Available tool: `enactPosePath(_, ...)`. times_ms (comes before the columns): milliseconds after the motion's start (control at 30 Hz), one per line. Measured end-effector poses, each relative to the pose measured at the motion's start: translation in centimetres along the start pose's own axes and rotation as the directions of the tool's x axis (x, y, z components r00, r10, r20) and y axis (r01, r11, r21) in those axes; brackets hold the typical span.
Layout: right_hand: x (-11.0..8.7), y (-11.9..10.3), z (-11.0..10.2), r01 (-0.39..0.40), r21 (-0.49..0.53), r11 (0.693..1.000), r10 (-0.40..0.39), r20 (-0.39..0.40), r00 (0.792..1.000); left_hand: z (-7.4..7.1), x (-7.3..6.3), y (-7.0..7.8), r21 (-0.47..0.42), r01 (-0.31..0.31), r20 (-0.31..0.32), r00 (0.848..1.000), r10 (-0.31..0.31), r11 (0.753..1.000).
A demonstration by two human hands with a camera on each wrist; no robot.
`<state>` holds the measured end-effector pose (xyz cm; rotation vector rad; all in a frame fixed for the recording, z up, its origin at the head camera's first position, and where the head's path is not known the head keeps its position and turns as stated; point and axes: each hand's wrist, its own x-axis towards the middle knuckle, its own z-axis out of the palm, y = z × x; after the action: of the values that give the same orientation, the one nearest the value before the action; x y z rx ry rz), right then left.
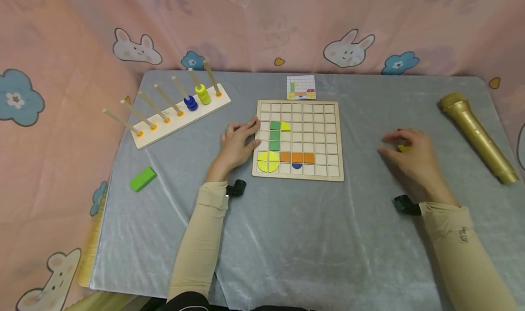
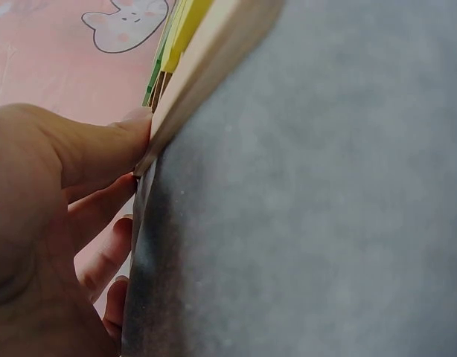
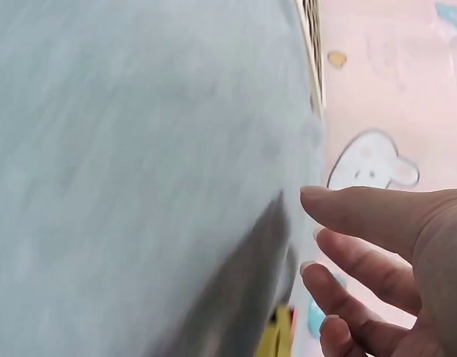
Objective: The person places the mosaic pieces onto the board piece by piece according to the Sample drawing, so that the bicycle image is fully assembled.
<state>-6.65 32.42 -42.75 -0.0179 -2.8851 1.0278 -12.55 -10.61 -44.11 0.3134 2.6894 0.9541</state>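
A wooden grid board (image 1: 341, 142) lies mid-table. My left hand (image 1: 235, 145) is at its left edge, thumb and fingertips touching the rim; the left wrist view has the thumb (image 2: 113, 145) against the wooden side. On the board are green squares (image 1: 275, 135), a yellow quarter piece (image 1: 285, 126), a yellow circle of quarter pieces (image 1: 262, 166), a row of orange squares (image 1: 297, 157) and a blue half circle (image 1: 297, 165). My right hand (image 1: 416, 154) hovers at the right, thumb and fingers apart, partly hiding yellow pieces (image 1: 404, 148) and a red one (image 1: 399, 130).
A pattern card (image 1: 301, 87) lies behind the board. At the left stand a peg rack (image 1: 184, 118) with blue rings (image 1: 190, 103) and yellow-green rings (image 1: 203, 94), and a green block (image 1: 143, 179). A gold microphone (image 1: 477, 138) lies at the far right.
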Motion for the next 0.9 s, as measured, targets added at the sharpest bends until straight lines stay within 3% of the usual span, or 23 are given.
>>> enactPosePath(367, -1.1, 2.0, -2.1, -0.119, -0.08, 0.99, 0.119, 0.0, 0.993, 0.0, 0.0, 0.0, -0.005, 0.003, -0.002, 1.0, -0.003, 1.0)
enactPosePath(700, -1.7, 2.7, -2.4, -0.12, -0.118, 0.986, 0.118, -0.025, 0.993, 0.0, -0.1, 0.1, -0.005, 0.009, -0.001, 1.0, -0.009, 1.0)
enactPosePath(900, -1.1, 1.3, -1.9, -0.13, -0.118, 0.984, 0.129, -0.018, 0.992, 0.0, 0.0, 0.1, -0.003, 0.011, 0.004, 1.0, -0.01, 1.0)
